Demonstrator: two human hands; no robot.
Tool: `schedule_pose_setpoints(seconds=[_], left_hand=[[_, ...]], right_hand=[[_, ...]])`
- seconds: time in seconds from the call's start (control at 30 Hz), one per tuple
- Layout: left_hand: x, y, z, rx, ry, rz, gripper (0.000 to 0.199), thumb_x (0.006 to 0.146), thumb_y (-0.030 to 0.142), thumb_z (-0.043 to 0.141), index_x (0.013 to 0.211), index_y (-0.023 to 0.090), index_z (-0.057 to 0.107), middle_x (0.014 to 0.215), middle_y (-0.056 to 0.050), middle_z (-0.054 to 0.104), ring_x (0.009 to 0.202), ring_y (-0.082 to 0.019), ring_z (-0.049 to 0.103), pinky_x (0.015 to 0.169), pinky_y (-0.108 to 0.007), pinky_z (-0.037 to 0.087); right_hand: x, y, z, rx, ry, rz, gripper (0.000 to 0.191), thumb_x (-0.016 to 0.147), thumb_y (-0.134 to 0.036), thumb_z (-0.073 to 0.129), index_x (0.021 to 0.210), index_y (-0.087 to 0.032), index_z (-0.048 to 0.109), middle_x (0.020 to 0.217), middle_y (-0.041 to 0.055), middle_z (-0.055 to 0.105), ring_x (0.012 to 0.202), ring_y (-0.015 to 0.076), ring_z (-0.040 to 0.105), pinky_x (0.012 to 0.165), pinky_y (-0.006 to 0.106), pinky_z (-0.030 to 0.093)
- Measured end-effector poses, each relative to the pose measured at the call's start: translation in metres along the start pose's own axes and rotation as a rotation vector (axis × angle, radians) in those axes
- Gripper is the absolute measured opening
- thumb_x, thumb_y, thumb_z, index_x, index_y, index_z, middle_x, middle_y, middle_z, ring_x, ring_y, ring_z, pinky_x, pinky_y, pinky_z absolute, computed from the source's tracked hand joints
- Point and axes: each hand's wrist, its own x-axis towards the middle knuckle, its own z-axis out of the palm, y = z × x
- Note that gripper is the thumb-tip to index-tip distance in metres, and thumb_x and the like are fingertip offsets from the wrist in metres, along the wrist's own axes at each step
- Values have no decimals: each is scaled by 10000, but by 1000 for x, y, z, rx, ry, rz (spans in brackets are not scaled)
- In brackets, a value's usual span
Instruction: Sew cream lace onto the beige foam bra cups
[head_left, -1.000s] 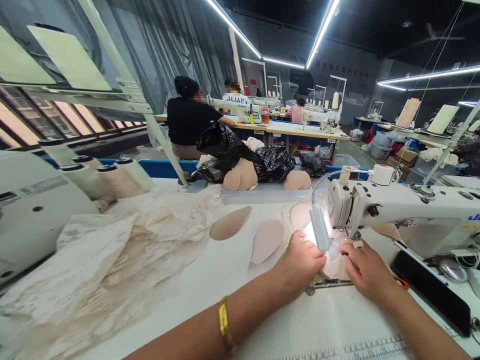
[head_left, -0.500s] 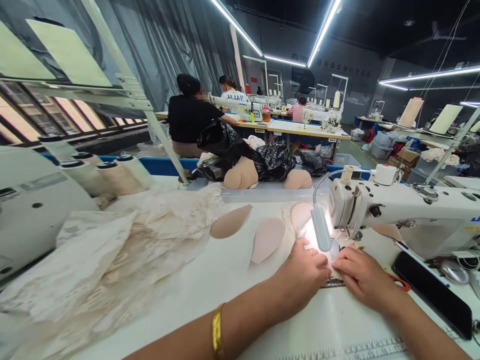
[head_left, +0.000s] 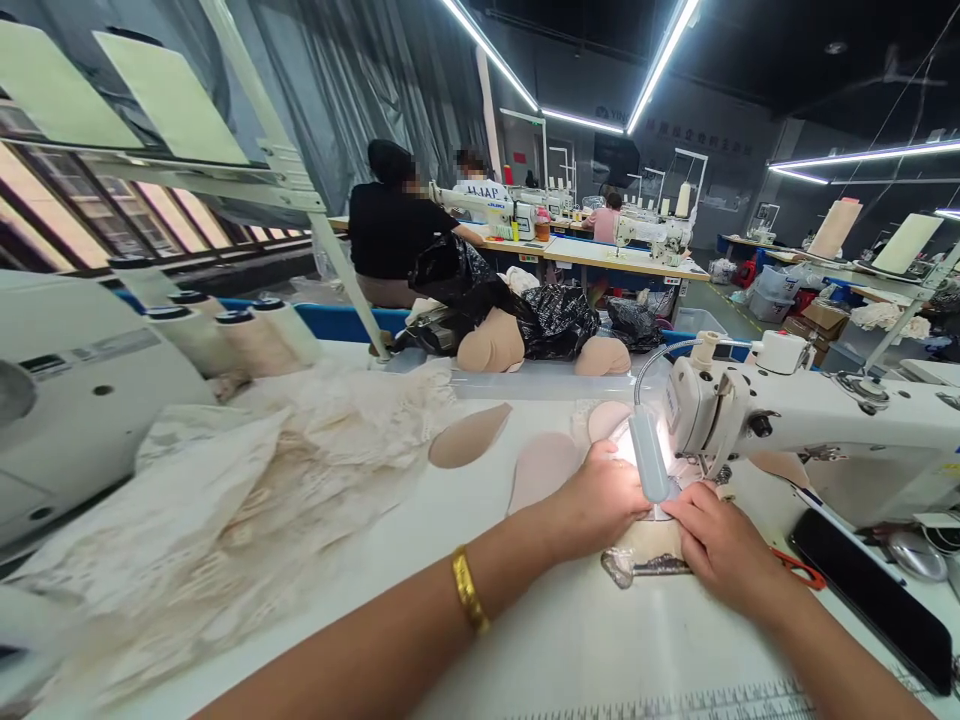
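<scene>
A pale pink, lace-edged bra cup [head_left: 609, 418] lies beside the needle area of the white sewing machine [head_left: 795, 400], under a small lit lamp [head_left: 649, 455]. My left hand [head_left: 607, 495] is on the left of the work, its curled fingers gripping the fabric. From the right, my right hand [head_left: 716, 540] pinches the edge of the same work close to the presser foot; its fingertips are partly hidden. A beige flap with a dark shiny edge [head_left: 660, 568] shows on the table between my hands. Two loose foam cup pads, one beige [head_left: 469, 436], one pinkish [head_left: 541, 468], lie left of them.
Cream lace fabric [head_left: 225, 500] is heaped at the left, before several thread cones [head_left: 259, 345]. A black phone [head_left: 870, 600] and orange-handled scissors [head_left: 801, 570] lie right of my right hand. A ruler [head_left: 675, 703] runs along the front edge. Co-workers sit at machines beyond.
My left hand has moved slightly up and forward, away from the near edge. The beige flap with the dark edge now shows more. The pinkish pad is partly covered by my left arm.
</scene>
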Motion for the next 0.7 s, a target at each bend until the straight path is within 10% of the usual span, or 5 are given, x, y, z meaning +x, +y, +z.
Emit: schedule_pose_setpoints(seconds=[0.17,0.3,0.53,0.7], left_hand=[[5,-19,-11,5,33,-466,231,926,109,437,959,197,648,991,-89,680,969,-265,599,874,-400,463],[-11,-28,-25,15,-79,-573,199,899,123,440,795,202,590,780,-56,615,740,-231,564,685,-349,429],[-26,6,-27,-163,-296,-322,261,768,159,701,629,184,482,767,-25,606,746,-192,555,611,-291,336],[-13,22,-10,-140,-200,-161,255,813,18,573,659,175,444,812,-13,575,745,-159,502,600,-282,281]], right_hand=[[-2,-1,0,7,9,0,380,940,-30,450,1189,-264,615,981,66,623,839,247,590,690,363,503],[-3,0,1,12,-15,20,349,961,-54,417,1192,-243,598,1024,83,637,846,248,593,688,374,505],[-1,-5,-4,29,-55,51,275,979,-73,439,1110,-236,617,965,62,622,813,237,590,671,359,496],[1,-7,-6,22,-74,75,290,981,-77,437,1101,-244,641,955,60,625,795,236,588,674,368,502]])
